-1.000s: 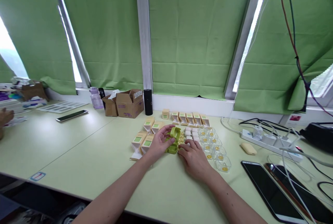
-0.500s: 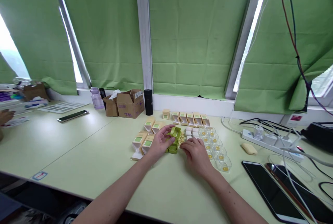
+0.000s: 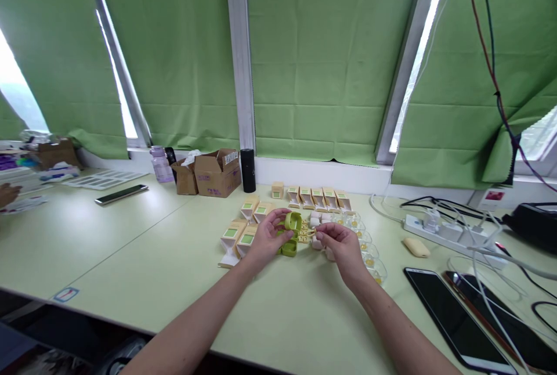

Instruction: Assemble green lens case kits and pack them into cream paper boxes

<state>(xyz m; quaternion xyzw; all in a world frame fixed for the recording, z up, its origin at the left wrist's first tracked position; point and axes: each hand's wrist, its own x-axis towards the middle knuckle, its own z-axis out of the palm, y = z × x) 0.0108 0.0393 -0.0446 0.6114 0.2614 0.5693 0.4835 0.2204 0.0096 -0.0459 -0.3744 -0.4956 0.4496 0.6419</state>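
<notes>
While the left hand (image 3: 265, 241) holds an open green box (image 3: 293, 222), the right hand (image 3: 344, 248) pinches a small yellow piece (image 3: 312, 232).

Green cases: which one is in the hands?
The open green case held in the left hand; the other green cases sit just below it in view, ungripped.

Between the left hand (image 3: 268, 238), by which a case (image 3: 293, 222) is held, and the right hand (image 3: 344, 250), small pieces (image 3: 303, 230) are grouped on the table (image 3: 152, 270). Left of that grip, cartons (image 3: 230, 235) are set; behind it, a carton row (image 3: 318, 196) is lined up. Containers (image 3: 369, 262) are spread right of the right hand; farther right, a power strip (image 3: 455, 240) is laid, with phones (image 3: 456, 320) before it.
</notes>
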